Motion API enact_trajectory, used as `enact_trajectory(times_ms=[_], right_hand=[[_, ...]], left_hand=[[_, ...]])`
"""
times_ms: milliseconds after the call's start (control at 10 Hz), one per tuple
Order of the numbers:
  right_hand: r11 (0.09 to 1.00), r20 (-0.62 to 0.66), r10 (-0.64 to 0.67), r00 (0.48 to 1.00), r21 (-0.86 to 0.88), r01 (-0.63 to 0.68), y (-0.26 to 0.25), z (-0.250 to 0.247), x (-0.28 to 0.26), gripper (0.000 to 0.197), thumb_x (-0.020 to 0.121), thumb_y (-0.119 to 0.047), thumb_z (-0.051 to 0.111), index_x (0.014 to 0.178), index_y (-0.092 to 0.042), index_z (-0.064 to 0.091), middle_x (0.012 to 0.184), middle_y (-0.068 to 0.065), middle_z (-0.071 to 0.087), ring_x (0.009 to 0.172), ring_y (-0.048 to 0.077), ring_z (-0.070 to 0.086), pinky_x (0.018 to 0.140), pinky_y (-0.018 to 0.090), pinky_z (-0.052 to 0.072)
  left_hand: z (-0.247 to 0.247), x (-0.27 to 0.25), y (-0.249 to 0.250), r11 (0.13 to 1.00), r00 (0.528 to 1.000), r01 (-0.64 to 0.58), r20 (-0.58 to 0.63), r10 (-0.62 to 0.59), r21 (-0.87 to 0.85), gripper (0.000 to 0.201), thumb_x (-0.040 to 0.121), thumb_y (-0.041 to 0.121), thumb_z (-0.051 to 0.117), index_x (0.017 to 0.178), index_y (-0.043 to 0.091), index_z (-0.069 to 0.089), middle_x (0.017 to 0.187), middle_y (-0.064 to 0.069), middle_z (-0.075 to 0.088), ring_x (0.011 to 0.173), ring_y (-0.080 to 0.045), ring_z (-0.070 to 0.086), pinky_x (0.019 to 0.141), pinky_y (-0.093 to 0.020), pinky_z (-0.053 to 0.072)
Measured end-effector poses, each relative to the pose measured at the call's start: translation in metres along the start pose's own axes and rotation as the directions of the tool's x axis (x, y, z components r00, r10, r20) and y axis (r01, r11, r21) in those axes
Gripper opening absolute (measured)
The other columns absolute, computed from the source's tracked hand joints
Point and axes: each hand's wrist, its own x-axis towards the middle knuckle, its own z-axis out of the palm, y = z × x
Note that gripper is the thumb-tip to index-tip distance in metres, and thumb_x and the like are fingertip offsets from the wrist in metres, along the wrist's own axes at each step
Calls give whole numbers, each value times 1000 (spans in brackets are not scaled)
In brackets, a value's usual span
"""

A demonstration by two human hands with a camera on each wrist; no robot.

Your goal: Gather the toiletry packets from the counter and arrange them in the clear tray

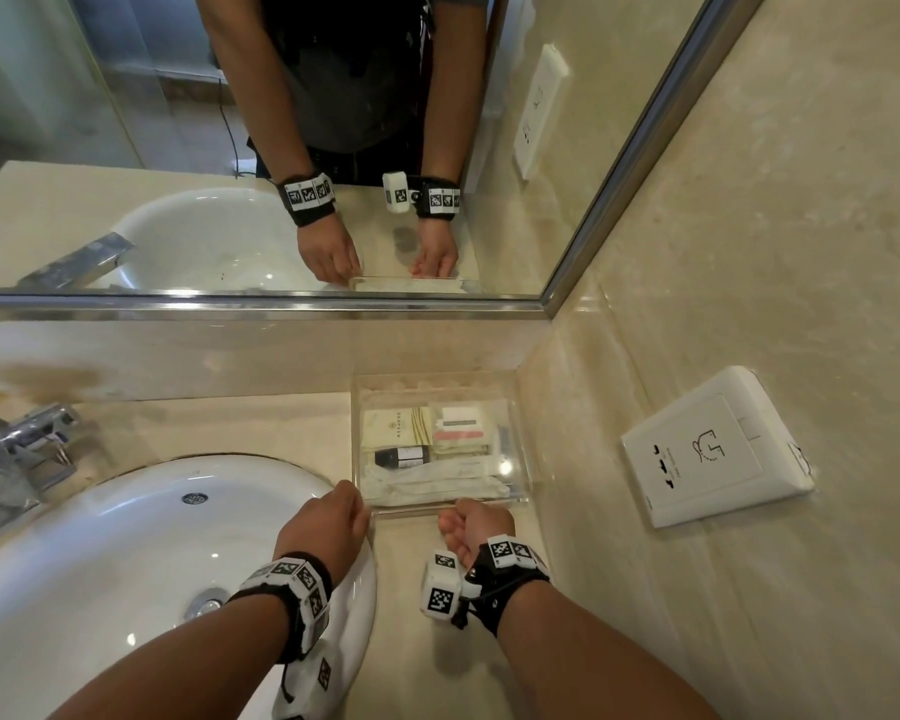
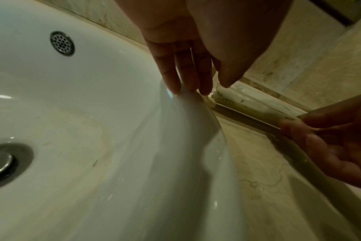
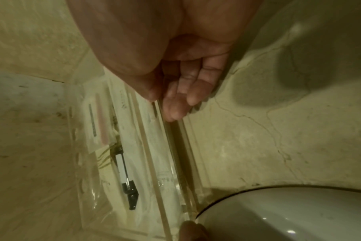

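The clear tray (image 1: 521, 449) stands on the counter in the corner by the wall. Inside it lie a cream packet (image 1: 391, 426), a white packet with a pink strip (image 1: 461, 433), a small black tube (image 1: 401, 454) and a long white packet (image 1: 437, 478). My left hand (image 1: 352, 504) is at the tray's front left corner, fingers straight, with their tips on the sink rim (image 2: 188, 96). My right hand (image 1: 458, 511) lies at the tray's front wall (image 3: 175, 154), its fingers (image 3: 171, 112) nearly straight against it. Neither hand holds a packet.
The white sink basin (image 1: 100, 563) fills the left, with a chrome faucet (image 1: 17, 454) behind it. A white wall socket plate (image 1: 718, 449) sits on the right wall beside the tray. The mirror (image 1: 281, 148) runs along the back.
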Motion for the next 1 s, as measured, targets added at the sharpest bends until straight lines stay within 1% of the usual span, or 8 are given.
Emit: enact_trajectory(times_ms=[200, 300, 500, 600, 700, 800, 900, 1000], right_hand=[[1000, 15, -13, 1000, 17, 13, -6, 9, -7, 17, 82, 1, 62, 92, 10, 73, 80, 22, 75, 50, 17, 64, 45, 23, 47], [999, 45, -29, 999, 45, 27, -9, 11, -8, 17, 83, -2, 61, 91, 7, 73, 78, 17, 75, 61, 20, 68, 53, 26, 51], [995, 95, -71, 993, 76, 63, -10, 9, -6, 21, 92, -28, 68, 95, -7, 67, 94, 13, 77, 80, 20, 72, 66, 31, 57], [997, 60, -81, 995, 9, 81, -11, 12, -1, 28, 91, -33, 69, 85, -6, 69, 78, 8, 77, 72, 21, 68, 73, 35, 59], [997, 69, -75, 995, 2, 75, -12, 14, 5, 32, 92, -33, 69, 87, -1, 70, 70, 9, 74, 57, 19, 60, 54, 28, 49], [998, 82, -56, 995, 19, 55, -14, 11, 2, 30, 94, -30, 69, 90, -1, 69, 68, 10, 73, 58, 21, 61, 58, 30, 48], [998, 120, -63, 991, 25, 61, -17, 7, 1, 33, 96, -29, 66, 81, 1, 69, 70, 12, 73, 67, 26, 60, 69, 38, 46], [998, 214, -64, 975, 40, 57, -11, 6, -3, 25, 98, -19, 63, 84, 1, 67, 69, 9, 73, 55, 23, 62, 64, 34, 49]], left_hand=[[-6, 5, 3, 999, 1000, 13, 3, -13, 45, 19, 93, 46, 49, 85, 29, 46, 80, 9, 58, 76, -14, 56, 65, -32, 50], [-8, 10, 4, 996, 1000, 11, 6, -11, 92, 23, 93, 50, 46, 84, 29, 48, 79, 9, 57, 76, -13, 56, 65, -32, 50], [-5, 11, 2, 993, 1000, -6, 2, 6, 118, 22, 94, 48, 44, 85, 29, 45, 79, 10, 56, 75, -13, 55, 64, -33, 51], [-5, 10, 2, 992, 1000, -11, 1, 11, 124, 21, 94, 48, 44, 85, 29, 45, 79, 10, 56, 76, -13, 55, 64, -32, 50], [-8, 8, 2, 993, 1000, -8, 10, 7, 117, 22, 93, 48, 44, 84, 29, 46, 78, 10, 57, 75, -13, 55, 64, -31, 50], [-12, 4, 5, 994, 999, -6, 47, 0, 110, 22, 93, 50, 44, 85, 30, 48, 79, 11, 59, 75, -10, 56, 66, -30, 50], [-18, -2, 8, 996, 999, -5, 54, 0, 84, 21, 93, 50, 44, 88, 31, 50, 82, 12, 61, 76, -9, 57, 68, -27, 49], [-25, -8, 7, 998, 999, -19, 40, 17, 63, 20, 93, 50, 46, 88, 31, 51, 81, 13, 61, 76, -6, 58, 66, -23, 48]])
